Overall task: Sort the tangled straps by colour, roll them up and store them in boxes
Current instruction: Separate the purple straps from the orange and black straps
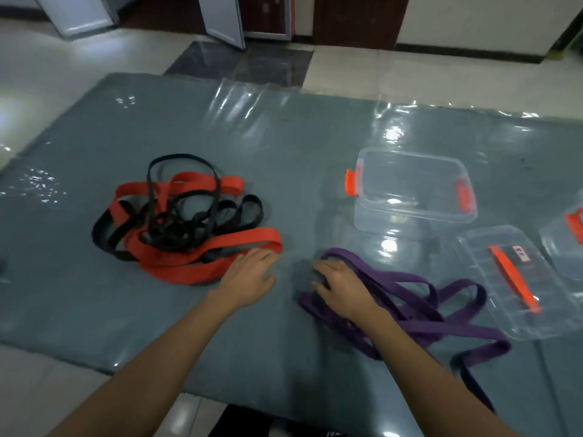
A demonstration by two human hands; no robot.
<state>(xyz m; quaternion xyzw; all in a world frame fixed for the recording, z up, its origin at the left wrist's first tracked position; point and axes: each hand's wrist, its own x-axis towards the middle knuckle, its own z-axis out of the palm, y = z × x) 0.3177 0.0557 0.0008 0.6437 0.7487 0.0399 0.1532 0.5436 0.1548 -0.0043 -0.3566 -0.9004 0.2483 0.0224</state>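
Note:
A red strap (202, 263) and a black strap (176, 222) lie tangled together left of the table's middle. A purple strap (426, 320) lies loose on its own at the front right, one end trailing off the table's front edge. My left hand (249, 275) rests flat with straight fingers at the near end of the red strap. My right hand (340, 285) lies on the left end of the purple strap, fingers spread and slightly bent over it. A clear box (410, 190) with orange latches stands open behind the purple strap.
The table (94, 310) has a grey cloth under glossy clear plastic. A clear lid (517, 279) with an orange handle lies right of the purple strap. Part of a second clear box (568, 234) shows at the right edge. Tiled floor surrounds the table.

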